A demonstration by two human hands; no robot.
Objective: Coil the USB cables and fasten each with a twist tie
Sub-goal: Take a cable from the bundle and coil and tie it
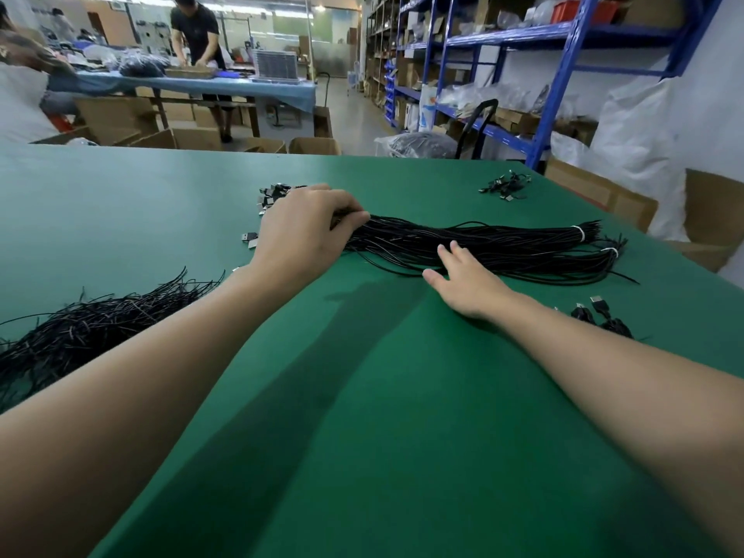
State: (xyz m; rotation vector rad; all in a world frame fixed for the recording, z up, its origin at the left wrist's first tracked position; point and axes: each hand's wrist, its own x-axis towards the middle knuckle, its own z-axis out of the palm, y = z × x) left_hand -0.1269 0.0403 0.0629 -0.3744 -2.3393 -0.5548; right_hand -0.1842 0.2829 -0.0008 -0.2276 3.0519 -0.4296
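Lying across the middle of the green table (362, 416), the bundle of USB cables (503, 245) has its long axis running left to right in the frame, dipping slightly toward the right. Its metal plugs (273, 197) fan out at the left end; the thin tail ends point right, bound there by white ties (579, 233). The left hand (302, 235) sits over the plug end, its fingers (350, 213) curled and pinching strands of the bundle. The right hand (469, 285) lies flat at the bundle's near edge, fingers (447, 255) straight and spread, touching the cables. A heap of black twist ties (80, 328) rests at the left edge, and small coiled cables (505, 185) sit at upper right
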